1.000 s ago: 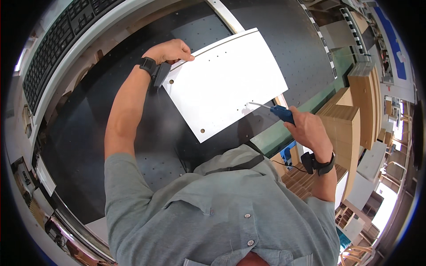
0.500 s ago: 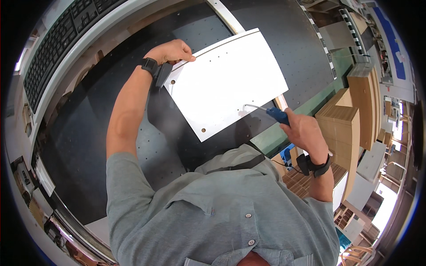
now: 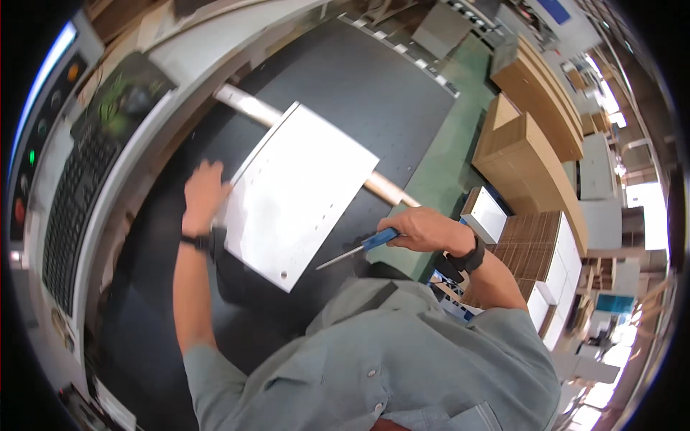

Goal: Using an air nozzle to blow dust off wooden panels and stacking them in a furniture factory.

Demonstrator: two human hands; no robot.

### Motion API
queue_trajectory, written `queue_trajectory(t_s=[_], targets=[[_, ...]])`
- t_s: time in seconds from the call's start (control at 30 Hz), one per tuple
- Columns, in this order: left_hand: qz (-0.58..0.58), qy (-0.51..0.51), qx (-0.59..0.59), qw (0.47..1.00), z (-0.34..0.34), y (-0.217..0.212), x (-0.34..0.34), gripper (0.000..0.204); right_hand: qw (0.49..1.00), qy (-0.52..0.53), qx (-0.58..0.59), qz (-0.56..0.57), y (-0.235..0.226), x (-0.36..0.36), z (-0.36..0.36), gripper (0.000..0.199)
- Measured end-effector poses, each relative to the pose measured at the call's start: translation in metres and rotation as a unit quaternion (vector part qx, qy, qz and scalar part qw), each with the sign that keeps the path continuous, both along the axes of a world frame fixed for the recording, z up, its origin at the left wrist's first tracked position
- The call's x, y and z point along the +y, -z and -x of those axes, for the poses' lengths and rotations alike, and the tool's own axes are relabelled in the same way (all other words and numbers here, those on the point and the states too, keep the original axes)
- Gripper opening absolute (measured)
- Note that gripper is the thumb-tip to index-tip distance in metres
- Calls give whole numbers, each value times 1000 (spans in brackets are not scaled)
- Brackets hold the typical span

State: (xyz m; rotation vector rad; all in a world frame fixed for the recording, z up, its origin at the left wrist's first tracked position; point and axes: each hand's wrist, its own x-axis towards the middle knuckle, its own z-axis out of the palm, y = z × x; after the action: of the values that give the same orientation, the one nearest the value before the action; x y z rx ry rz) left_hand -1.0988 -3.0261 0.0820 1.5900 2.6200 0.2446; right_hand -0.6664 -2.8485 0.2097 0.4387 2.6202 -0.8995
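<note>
A white rectangular panel (image 3: 298, 192) with small holes lies tilted on the black table (image 3: 374, 86). My left hand (image 3: 203, 194) rests on the panel's left edge, fingers pressed against it. My right hand (image 3: 424, 230) is closed around a blue-handled screwdriver (image 3: 359, 248). Its metal tip points down-left toward the panel's lower right edge, close to it; I cannot tell whether it touches. Both wrists carry dark bands.
A wooden strip (image 3: 384, 188) runs under the panel across the table. A black keyboard (image 3: 72, 201) and a control panel with coloured buttons (image 3: 29, 158) lie at the left. Stacks of brown boards (image 3: 532, 144) and white panels (image 3: 489, 214) stand on the green floor to the right.
The view has swung, so the panel sits more toward the centre. My right hand with the screwdriver has shifted along the panel's lower right edge. My left hand stays on the left edge.
</note>
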Motion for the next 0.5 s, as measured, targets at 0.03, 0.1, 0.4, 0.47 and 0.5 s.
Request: queue_trajectory(t_s=[0.03,0.1,0.4,0.47,0.5], targets=[[-4,-3,-18,1000,-9,2,-3,42,1000,17,9,-11,15,18,-12,27],[-2,-3,-45,999,-54,-13,-8,57,997,67,-19,26,40,52,-40,25],[-73,84,-47,993,-237,39,-6,95,992,35,109,51,147,132,-80,36],[-43,79,-42,995,-234,37,1,91,989,15,133,56,159,142,-89,39],[-44,83,-33,995,-235,37,6,91,986,27,153,54,165,146,-96,45]])
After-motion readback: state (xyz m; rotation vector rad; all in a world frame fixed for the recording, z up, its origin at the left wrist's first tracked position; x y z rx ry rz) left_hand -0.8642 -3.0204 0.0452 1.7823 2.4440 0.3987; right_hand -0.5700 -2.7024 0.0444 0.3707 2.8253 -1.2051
